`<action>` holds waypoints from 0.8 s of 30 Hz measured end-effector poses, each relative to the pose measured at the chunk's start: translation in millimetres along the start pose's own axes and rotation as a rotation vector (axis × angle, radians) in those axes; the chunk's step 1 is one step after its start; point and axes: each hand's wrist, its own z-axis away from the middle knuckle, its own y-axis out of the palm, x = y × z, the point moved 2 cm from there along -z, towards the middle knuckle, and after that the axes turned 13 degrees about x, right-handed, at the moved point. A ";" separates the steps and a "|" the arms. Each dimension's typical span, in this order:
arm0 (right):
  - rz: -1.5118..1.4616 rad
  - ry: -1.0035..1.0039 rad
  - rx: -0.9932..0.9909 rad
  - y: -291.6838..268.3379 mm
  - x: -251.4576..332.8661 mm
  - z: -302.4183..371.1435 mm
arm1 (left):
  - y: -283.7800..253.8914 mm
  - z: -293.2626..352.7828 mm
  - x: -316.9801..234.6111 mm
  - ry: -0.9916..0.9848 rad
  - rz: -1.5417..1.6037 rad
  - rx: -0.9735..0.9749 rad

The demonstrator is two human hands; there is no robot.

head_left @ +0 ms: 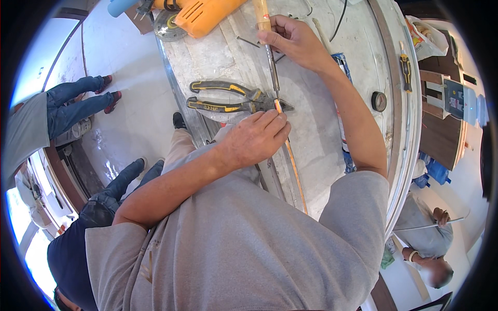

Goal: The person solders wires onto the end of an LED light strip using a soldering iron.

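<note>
My right hand [293, 41] pinches the wooden handle of what looks like a soldering iron [272, 67], its metal shaft pointing toward me. The shaft's narrow end meets a thin orange, copper-coloured strip [295, 168], or lies very close to it. Closed fingertips of my left hand [257, 137] grip that strip near its far end; the rest runs back toward my body. Just beyond my left hand lie black-and-yellow pliers [220, 106], handles parted, jaws passing under the strip's tip. A dark metal bolt or nail [248, 41] rests near my right hand.
An orange angle grinder [207, 15] with its disc [168, 27] sits at the far left of the worktable. Right of my forearm are a roll of black tape [378, 101] and a screwdriver [405, 72]. A blue can [340, 59] is partly hidden. Several people stand around.
</note>
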 end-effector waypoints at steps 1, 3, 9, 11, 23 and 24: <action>-0.019 0.002 -0.002 0.0 -0.3 0.2 | 0.3 0.1 -0.1 -0.001 0.000 0.000; -0.039 0.004 -0.002 -0.3 3.1 0.4 | 0.4 0.4 0.0 -0.005 0.000 -0.001; -0.141 0.018 -0.032 -5.4 16.2 3.5 | 0.0 0.9 -0.3 -0.010 0.001 -0.001; -0.075 0.061 -0.008 -4.3 14.0 3.4 | 0.0 0.8 -0.5 -0.015 -0.005 -0.002; -0.064 0.049 0.012 -4.7 10.3 3.5 | 1.2 2.8 -0.6 -0.027 0.010 0.000; -0.064 0.049 0.012 -6.4 9.6 3.2 | 0.9 2.6 -0.7 -0.028 0.010 0.000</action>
